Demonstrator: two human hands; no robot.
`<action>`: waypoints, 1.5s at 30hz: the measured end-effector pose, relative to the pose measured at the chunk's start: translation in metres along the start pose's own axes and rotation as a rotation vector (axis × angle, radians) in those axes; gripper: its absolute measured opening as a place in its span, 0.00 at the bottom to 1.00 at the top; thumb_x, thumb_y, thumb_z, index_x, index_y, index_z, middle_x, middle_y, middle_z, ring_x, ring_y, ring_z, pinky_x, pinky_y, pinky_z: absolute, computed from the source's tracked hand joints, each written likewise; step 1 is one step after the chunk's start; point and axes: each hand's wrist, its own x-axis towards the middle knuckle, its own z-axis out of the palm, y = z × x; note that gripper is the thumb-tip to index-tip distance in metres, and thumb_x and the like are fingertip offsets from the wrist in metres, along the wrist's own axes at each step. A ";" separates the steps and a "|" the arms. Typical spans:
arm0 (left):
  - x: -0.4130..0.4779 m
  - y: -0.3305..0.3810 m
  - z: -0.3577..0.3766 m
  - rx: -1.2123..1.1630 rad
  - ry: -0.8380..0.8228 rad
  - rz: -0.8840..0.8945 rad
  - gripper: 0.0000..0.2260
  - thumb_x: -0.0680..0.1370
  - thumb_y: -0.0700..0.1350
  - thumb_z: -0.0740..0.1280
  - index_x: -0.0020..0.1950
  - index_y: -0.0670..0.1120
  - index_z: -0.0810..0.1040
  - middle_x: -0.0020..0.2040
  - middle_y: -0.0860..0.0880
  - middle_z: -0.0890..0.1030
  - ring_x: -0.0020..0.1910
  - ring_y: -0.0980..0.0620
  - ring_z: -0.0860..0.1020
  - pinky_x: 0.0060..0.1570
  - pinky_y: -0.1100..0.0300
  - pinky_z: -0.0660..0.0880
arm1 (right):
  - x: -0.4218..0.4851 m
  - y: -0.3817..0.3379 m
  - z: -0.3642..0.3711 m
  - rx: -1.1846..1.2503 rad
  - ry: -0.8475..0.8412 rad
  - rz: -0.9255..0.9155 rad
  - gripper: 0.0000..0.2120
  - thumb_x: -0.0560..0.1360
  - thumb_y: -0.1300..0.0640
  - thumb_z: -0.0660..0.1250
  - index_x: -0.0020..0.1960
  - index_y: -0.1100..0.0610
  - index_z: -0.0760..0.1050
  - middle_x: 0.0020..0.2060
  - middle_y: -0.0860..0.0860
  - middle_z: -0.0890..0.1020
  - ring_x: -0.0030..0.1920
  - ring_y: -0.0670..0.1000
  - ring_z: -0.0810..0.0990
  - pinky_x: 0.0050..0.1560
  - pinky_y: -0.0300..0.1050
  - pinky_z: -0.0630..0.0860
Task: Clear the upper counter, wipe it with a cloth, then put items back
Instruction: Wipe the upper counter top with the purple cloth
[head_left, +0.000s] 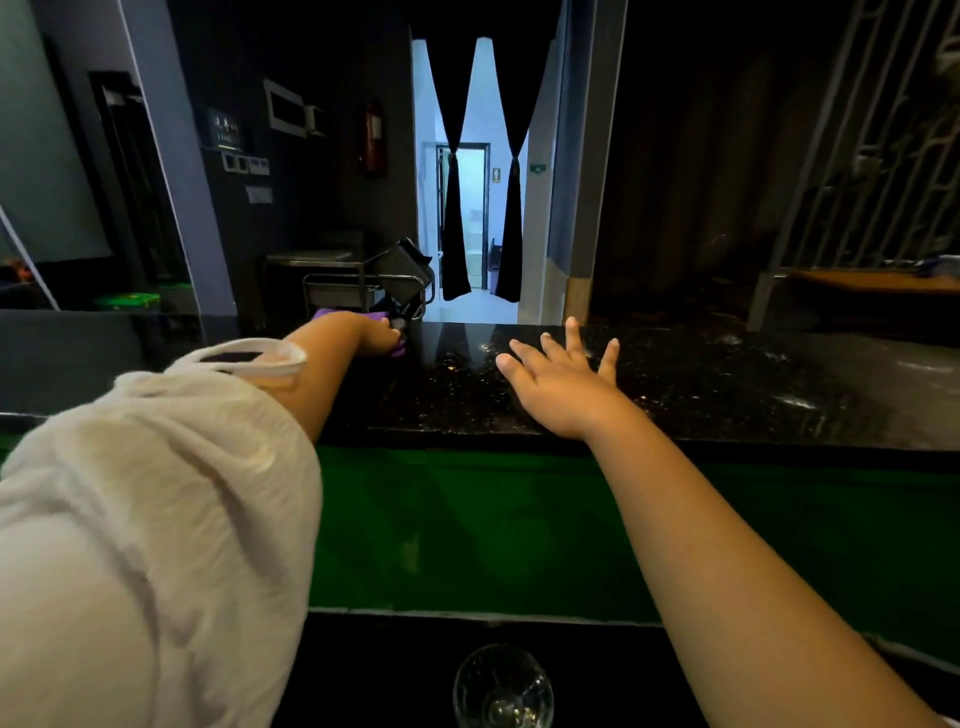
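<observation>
The upper counter (675, 384) is a dark speckled stone slab running across the view. At its far left edge my left hand (371, 335) lies over a purple cloth (332, 313), most of it hidden under the hand, and presses it onto the stone. My right hand (561, 379) rests flat near the middle of the counter with fingers spread and holds nothing. A clear glass (503, 688) stands on the lower black surface below, at the bottom centre.
A green panel (519, 525) fronts the counter beneath the slab. Beyond the counter stand a metal trolley (363, 283) and a doorway with dark tied curtains (483, 208). Wet streaks shine on the right part of the counter.
</observation>
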 end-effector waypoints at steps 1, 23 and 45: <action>-0.001 0.010 0.001 -0.021 -0.012 -0.001 0.24 0.83 0.50 0.50 0.77 0.43 0.52 0.78 0.43 0.52 0.77 0.46 0.52 0.76 0.53 0.48 | 0.000 0.000 0.000 0.002 -0.001 0.001 0.28 0.80 0.38 0.37 0.78 0.46 0.48 0.78 0.53 0.45 0.74 0.53 0.28 0.67 0.65 0.25; -0.043 0.014 0.002 -0.111 -0.058 0.026 0.22 0.83 0.46 0.50 0.76 0.40 0.54 0.77 0.43 0.56 0.76 0.46 0.56 0.75 0.56 0.50 | -0.010 -0.002 -0.002 -0.013 0.022 0.018 0.28 0.80 0.39 0.38 0.78 0.46 0.47 0.78 0.54 0.45 0.74 0.55 0.28 0.66 0.67 0.26; -0.049 0.078 0.010 -0.164 -0.136 0.168 0.21 0.83 0.52 0.46 0.77 0.58 0.48 0.78 0.45 0.44 0.77 0.42 0.44 0.73 0.43 0.43 | -0.008 0.002 0.002 0.066 0.282 -0.001 0.26 0.81 0.43 0.40 0.78 0.49 0.43 0.78 0.53 0.47 0.75 0.54 0.31 0.68 0.66 0.29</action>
